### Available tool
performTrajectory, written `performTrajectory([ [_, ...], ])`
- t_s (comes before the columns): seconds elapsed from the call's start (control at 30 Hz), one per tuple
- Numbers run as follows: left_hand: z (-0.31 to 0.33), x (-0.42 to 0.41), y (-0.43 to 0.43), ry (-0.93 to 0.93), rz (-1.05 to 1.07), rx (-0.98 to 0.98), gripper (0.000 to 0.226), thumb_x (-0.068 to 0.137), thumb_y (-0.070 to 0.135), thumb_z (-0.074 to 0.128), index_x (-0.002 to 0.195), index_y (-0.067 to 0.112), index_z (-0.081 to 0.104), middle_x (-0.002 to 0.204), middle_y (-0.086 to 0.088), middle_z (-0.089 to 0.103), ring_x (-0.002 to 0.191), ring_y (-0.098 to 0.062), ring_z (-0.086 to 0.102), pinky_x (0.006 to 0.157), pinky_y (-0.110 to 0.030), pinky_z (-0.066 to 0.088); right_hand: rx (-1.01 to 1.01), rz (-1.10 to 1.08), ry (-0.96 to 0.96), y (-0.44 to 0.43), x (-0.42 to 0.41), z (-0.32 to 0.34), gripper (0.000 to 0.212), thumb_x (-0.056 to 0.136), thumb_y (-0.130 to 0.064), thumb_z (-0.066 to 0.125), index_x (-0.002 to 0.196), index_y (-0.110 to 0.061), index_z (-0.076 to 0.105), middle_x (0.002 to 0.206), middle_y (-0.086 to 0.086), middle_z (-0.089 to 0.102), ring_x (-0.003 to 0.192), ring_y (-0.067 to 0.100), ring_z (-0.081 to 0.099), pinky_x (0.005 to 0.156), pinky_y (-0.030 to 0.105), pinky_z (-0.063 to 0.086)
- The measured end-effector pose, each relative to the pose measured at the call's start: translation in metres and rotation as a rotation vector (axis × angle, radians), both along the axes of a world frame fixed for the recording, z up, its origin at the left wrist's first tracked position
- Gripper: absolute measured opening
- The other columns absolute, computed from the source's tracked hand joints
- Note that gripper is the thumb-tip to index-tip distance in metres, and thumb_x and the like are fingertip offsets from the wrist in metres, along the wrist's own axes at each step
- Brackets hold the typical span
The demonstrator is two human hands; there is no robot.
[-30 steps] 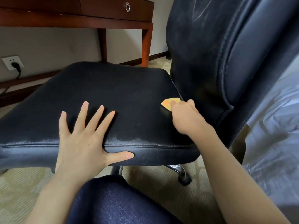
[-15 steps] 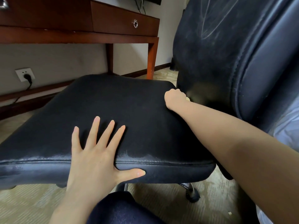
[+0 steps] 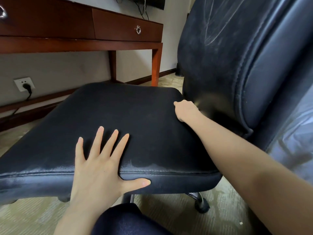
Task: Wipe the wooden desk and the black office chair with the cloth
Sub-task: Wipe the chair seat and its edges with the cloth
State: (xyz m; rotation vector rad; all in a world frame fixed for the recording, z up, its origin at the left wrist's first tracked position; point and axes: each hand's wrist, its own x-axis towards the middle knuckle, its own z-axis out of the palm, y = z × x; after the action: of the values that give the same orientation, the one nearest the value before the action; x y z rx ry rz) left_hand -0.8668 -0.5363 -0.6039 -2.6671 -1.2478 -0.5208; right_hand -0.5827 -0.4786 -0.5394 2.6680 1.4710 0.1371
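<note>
The black office chair fills the view, its seat [image 3: 128,107] in the middle and its backrest [image 3: 220,53] at the right. My left hand [image 3: 100,165] lies flat on the front of the seat, fingers spread, thumb over the front edge. My right hand [image 3: 185,110] is curled at the back right corner of the seat, against the foot of the backrest. The cloth is hidden under that hand. The wooden desk [image 3: 76,45] stands behind the chair at the upper left, with two drawers.
A wall socket [image 3: 24,83] with a plugged cable sits low on the wall under the desk. A chair caster [image 3: 202,205] stands on the pale carpet below the seat. My dark-clothed knee [image 3: 125,221] is at the bottom. White bedding [image 3: 294,133] lies at the right.
My right hand slid with the yellow cloth from mid-seat back into the crease by the backrest, and the cloth went out of sight. My left hand stayed flat on the seat.
</note>
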Motion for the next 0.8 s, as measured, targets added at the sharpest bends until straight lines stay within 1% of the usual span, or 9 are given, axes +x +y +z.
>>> performTrajectory([
  [0.13, 0.001, 0.000, 0.000, 0.012, 0.007, 0.006, 0.108, 0.069, 0.092, 0.016, 0.134, 0.015, 0.054, 0.137, -0.010, 0.055, 0.137, -0.035, 0.032, 0.107, -0.061, 0.018, -0.073, 0.048, 0.041, -0.037, -0.013, 0.005, 0.065, 0.089, -0.001, 0.040, 0.149, -0.018, 0.022, 0.133, 0.016, 0.047, 0.119, 0.039, 0.048, 0.094, 0.044, 0.043],
  [0.23, 0.001, 0.000, -0.001, 0.020, 0.016, 0.011, 0.108, 0.069, 0.092, 0.016, 0.135, 0.016, 0.053, 0.137, -0.010, 0.054, 0.137, -0.035, 0.032, 0.107, -0.061, 0.017, -0.073, 0.066, 0.089, -0.071, -0.031, 0.000, 0.079, 0.087, 0.001, 0.041, 0.152, -0.030, 0.009, 0.132, 0.010, 0.045, 0.117, 0.038, 0.047, 0.097, 0.043, 0.044],
  [0.37, 0.002, 0.000, -0.002, 0.021, 0.024, 0.016, 0.108, 0.069, 0.092, 0.015, 0.136, 0.016, 0.053, 0.138, -0.010, 0.053, 0.138, -0.035, 0.032, 0.107, -0.061, 0.017, 0.061, 0.156, 0.116, -0.130, -0.059, -0.006, 0.087, 0.086, 0.006, 0.044, 0.149, -0.041, 0.008, 0.137, -0.001, 0.039, 0.114, 0.033, 0.045, 0.092, 0.041, 0.046],
  [0.47, 0.002, 0.001, -0.003, 0.026, 0.029, 0.021, 0.109, 0.069, 0.093, 0.015, 0.136, 0.016, 0.052, 0.139, -0.010, 0.052, 0.138, -0.035, 0.032, 0.107, -0.061, 0.018, 0.102, 0.223, 0.080, -0.168, -0.073, -0.009, 0.093, 0.084, 0.006, 0.047, 0.148, -0.045, 0.003, 0.155, -0.010, 0.018, 0.125, 0.027, 0.037, 0.098, 0.035, 0.041],
  [0.57, 0.002, 0.000, -0.003, 0.027, 0.033, 0.020, 0.109, 0.069, 0.093, 0.015, 0.137, 0.016, 0.051, 0.140, -0.010, 0.052, 0.138, -0.034, 0.032, 0.107, -0.061, 0.017, 0.134, 0.331, 0.094, -0.189, -0.080, -0.009, 0.097, 0.082, 0.008, 0.047, 0.147, -0.046, 0.000, 0.157, -0.017, 0.012, 0.136, 0.019, 0.027, 0.105, 0.031, 0.034],
  [0.63, 0.003, 0.001, -0.003, 0.021, 0.029, 0.019, 0.109, 0.069, 0.093, 0.014, 0.137, 0.016, 0.051, 0.140, -0.010, 0.051, 0.139, -0.034, 0.031, 0.108, -0.061, 0.017, 0.207, 0.407, 0.151, -0.195, -0.075, -0.012, 0.093, 0.084, 0.010, 0.046, 0.148, -0.045, 0.007, 0.155, -0.018, 0.018, 0.139, 0.014, 0.027, 0.107, 0.029, 0.032],
  [0.7, 0.004, 0.002, -0.004, 0.009, 0.024, 0.027, 0.109, 0.069, 0.093, 0.015, 0.138, 0.016, 0.050, 0.142, -0.011, 0.049, 0.139, -0.034, 0.029, 0.108, -0.060, 0.016, 0.407, 0.397, 0.270, -0.196, -0.064, -0.018, 0.076, 0.088, 0.007, 0.046, 0.145, -0.039, 0.029, 0.148, -0.016, 0.035, 0.132, 0.011, 0.039, 0.105, 0.024, 0.035],
  [0.77, 0.004, 0.002, -0.004, -0.005, 0.018, 0.035, 0.108, 0.069, 0.092, 0.016, 0.139, 0.016, 0.049, 0.143, -0.011, 0.047, 0.140, -0.033, 0.028, 0.108, -0.060, 0.016, 0.631, 0.334, 0.311, -0.196, -0.052, -0.029, 0.050, 0.090, -0.002, 0.054, 0.133, -0.030, 0.051, 0.128, -0.016, 0.052, 0.117, 0.010, 0.051, 0.096, 0.020, 0.039],
  [0.8, 0.005, 0.002, -0.004, -0.009, 0.015, 0.039, 0.108, 0.069, 0.092, 0.016, 0.139, 0.016, 0.048, 0.144, -0.011, 0.047, 0.140, -0.033, 0.027, 0.108, -0.060, 0.015, 0.677, 0.320, 0.287, -0.194, -0.049, -0.034, 0.040, 0.090, -0.005, 0.057, 0.125, -0.025, 0.059, 0.118, -0.014, 0.056, 0.109, 0.011, 0.055, 0.092, 0.022, 0.042],
])
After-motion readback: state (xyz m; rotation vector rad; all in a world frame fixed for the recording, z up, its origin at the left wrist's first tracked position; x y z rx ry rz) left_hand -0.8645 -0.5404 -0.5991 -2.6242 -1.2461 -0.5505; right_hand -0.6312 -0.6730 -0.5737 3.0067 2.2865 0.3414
